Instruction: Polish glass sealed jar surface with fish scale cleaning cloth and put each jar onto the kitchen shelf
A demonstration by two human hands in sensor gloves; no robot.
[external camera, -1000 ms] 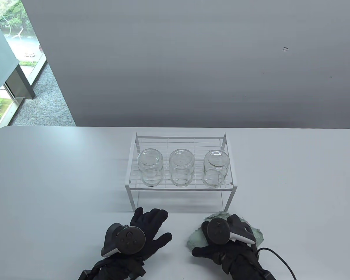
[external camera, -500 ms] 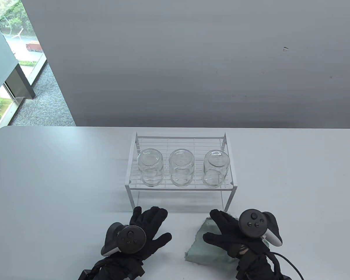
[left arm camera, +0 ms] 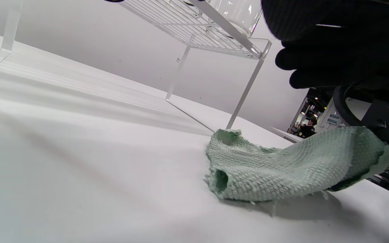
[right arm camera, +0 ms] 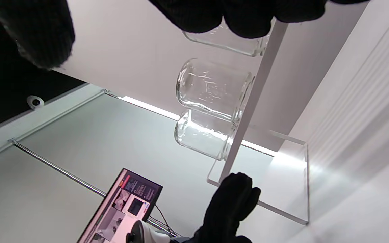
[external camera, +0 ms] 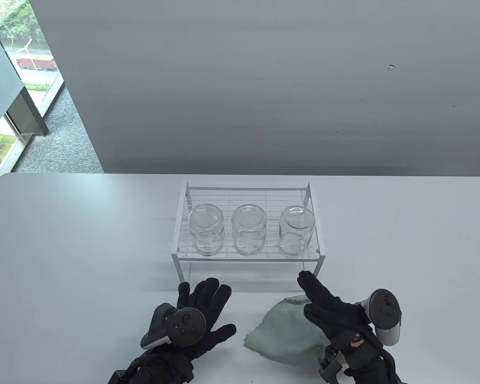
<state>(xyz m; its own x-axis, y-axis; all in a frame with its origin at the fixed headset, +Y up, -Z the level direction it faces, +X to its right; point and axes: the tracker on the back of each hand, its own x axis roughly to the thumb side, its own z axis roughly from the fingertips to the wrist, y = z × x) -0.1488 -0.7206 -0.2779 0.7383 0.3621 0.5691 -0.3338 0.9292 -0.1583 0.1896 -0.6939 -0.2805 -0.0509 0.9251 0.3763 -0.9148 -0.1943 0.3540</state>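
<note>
Now three jars (external camera: 248,230) on shelf (external camera: 179,256); cloth (external camera: 288,330) under right hand (external camera: 332,316).

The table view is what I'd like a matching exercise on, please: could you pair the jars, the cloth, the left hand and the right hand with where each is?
Things:
1. three glass jars
2. green cloth
3. left hand
4. right hand

Places:
A. flat on the table, fingers spread, in front of the shelf's left leg
B. on the wire shelf, in a row
C. raised above the cloth, fingers straight
D. on the table, rumpled

Pairs: 1-B, 2-D, 3-A, 4-C
</note>
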